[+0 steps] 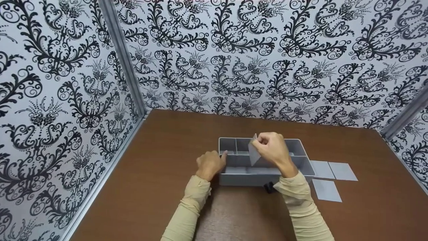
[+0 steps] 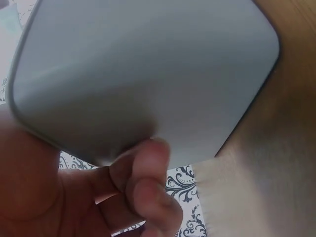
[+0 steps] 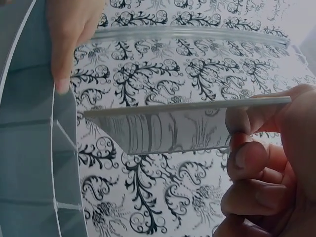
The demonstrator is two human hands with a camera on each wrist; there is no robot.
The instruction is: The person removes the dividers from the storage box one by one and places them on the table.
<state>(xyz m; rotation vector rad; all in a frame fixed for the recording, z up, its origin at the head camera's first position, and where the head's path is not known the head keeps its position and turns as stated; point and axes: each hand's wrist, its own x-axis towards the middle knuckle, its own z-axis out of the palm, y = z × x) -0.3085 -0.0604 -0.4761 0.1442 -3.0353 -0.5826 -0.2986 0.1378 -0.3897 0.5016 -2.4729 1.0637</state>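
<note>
Grey plastic makes up the box (image 1: 302,157), which sits on the brown table (image 1: 160,174) near the person. Little walls split the box into small rooms.

From the head camera, the left hand (image 1: 209,164) is at 9 o'clock from the box. Its thumb touches the top of the box's left wall, and its other fingers curl beside that wall. The right hand (image 1: 272,147) is over the middle of the box. It pinches a thin grey divider plate (image 1: 253,154) that stands on edge and dips down into the box. Three flat grey plates (image 1: 326,190) lie on the table at 3 o'clock from the box, just beside it. Two of them touch side by side, and one lies closer to the person. Both arms wear pale tan sleeves (image 1: 301,201). Black and white swirly walls (image 1: 50,100) stand around the table.

The left wrist camera shows something the head camera cannot: the smooth outside of the box with its round corners, very close up. The bent fingers (image 2: 148,182) lie against that wall. The table looks blurry here.

The right wrist camera shows the divider plate from the side. It is thin, and its face is shiny and mirrors the swirly wall. The fingers (image 3: 256,163) and thumb squeeze its right end. At 10 o'clock a fingertip of the other hand rests on the box rim (image 3: 53,123).
</note>
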